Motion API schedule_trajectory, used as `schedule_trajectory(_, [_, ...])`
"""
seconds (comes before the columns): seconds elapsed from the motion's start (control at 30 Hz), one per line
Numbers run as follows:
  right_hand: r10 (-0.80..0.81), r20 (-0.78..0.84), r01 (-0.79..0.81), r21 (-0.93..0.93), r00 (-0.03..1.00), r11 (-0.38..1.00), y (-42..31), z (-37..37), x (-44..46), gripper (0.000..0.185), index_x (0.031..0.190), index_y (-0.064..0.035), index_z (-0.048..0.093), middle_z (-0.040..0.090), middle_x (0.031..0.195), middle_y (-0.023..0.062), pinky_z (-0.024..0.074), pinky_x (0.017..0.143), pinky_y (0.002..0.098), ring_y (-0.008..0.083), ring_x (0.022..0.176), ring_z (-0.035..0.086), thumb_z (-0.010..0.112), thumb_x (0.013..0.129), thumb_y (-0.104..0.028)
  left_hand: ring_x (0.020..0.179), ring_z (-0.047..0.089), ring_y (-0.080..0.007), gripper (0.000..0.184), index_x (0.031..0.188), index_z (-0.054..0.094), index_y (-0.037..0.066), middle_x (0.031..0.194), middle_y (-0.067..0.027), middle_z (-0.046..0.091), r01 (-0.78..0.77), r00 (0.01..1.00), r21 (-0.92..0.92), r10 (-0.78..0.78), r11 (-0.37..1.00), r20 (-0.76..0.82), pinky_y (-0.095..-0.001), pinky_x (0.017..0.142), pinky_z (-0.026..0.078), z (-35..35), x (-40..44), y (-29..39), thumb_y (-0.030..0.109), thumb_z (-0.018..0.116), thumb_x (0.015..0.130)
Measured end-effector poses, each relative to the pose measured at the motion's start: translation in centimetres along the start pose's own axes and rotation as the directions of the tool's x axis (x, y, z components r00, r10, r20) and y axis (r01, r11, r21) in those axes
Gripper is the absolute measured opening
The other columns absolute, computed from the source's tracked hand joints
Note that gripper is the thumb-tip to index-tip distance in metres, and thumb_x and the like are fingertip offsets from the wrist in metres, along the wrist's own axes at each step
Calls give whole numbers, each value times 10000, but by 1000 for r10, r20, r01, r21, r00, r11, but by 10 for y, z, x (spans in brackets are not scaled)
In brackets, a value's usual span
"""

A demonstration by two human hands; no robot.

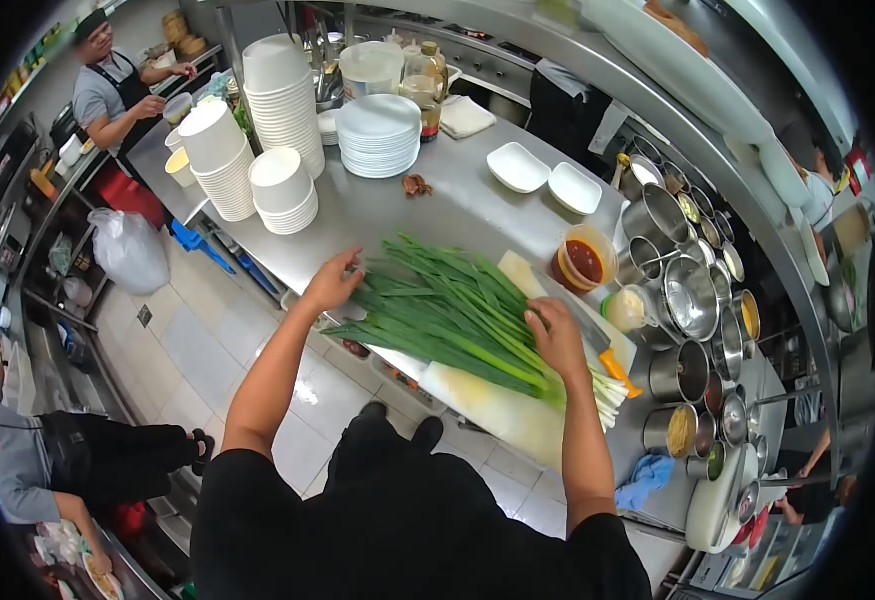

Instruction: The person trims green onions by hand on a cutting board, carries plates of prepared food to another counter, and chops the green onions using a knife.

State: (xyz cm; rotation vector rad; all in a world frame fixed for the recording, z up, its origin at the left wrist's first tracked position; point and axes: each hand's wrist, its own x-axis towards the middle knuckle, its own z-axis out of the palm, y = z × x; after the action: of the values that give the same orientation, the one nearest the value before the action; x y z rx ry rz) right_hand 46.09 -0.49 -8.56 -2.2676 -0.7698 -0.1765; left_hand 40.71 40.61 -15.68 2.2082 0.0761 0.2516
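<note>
A large bundle of spring onions [457,315] lies across a white cutting board [487,410], green tops to the left and white root ends to the right. At the leafy end is my left hand [331,281], its fingers apart beside the tips. My right hand [559,335] is on the stalks nearer the white ends, with its fingers curled against them; its far fingers are partly hidden. Just right of it lies a knife with an orange handle [619,373], its blade partly behind my hand.
Beyond the board stand a tub of red sauce [582,260], two white dishes [545,178], stacked plates [379,135] and stacked white tubs [282,105]. Metal pots [679,370] crowd the right side. A blue cloth [644,482] lies near the front edge. Co-workers [122,85] stand around the kitchen.
</note>
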Motion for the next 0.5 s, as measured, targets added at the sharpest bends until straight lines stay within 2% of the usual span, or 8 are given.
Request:
schedule_trajectory(0.07, [58,71,-59,14,996,998,-8,5,32,205,996,-5,643,620,973,181,470,818,392,333,929,591,607,876,-166,853,603,-207,465,1298,466,-1,972,-130,632,76,997,-41,-77,996,-6,-294,770,480,0,4,-2,213,584,902])
schedule_trajectory(0.1, [5,68,-6,23,998,1000,-6,13,48,203,981,-10,642,607,905,169,465,780,389,323,863,585,603,877,-180,845,601,-195,463,1290,473,-5,956,-123,634,92,995,-95,-96,991,-39,-293,775,479,4,7,-9,237,580,909])
schedule_trajectory(0.17, [32,196,-42,49,980,998,-11,22,73,217,983,-11,638,598,880,165,461,769,377,315,834,580,590,881,-196,831,597,-173,466,1274,488,-12,923,-108,637,117,986,-210,-139,971,-93,-292,784,478,8,10,-28,284,572,925])
schedule_trajectory(0.27, [38,287,-55,53,957,997,-25,41,104,217,980,-21,640,588,844,163,460,741,380,312,816,575,581,879,-203,724,575,-135,404,1179,553,-26,842,-66,626,162,974,-340,-206,926,-96,-272,705,475,3,15,-41,300,551,941])
schedule_trajectory(0.37, [6,303,-40,104,953,994,-27,68,134,208,966,-26,644,596,855,164,460,726,388,315,815,576,580,876,-203,649,535,-117,344,1065,594,-25,769,-50,611,270,933,-380,-338,885,-124,-260,631,452,-15,22,-46,293,547,944])
schedule_trajectory(0.47, [-67,278,53,60,958,997,-19,100,160,209,952,-48,647,602,816,175,463,710,401,339,767,571,565,882,-227,614,499,-106,313,969,610,-19,725,-45,598,201,921,-287,-281,937,-271,-258,585,429,-11,27,-75,287,554,940])
schedule_trajectory(0.5, [-49,334,57,-16,941,998,-15,110,170,215,956,-36,645,607,807,168,466,702,377,314,743,572,574,883,-226,617,499,-105,305,967,615,-16,721,-51,598,189,917,-293,-275,937,-288,-258,586,429,-10,27,-76,282,557,939])
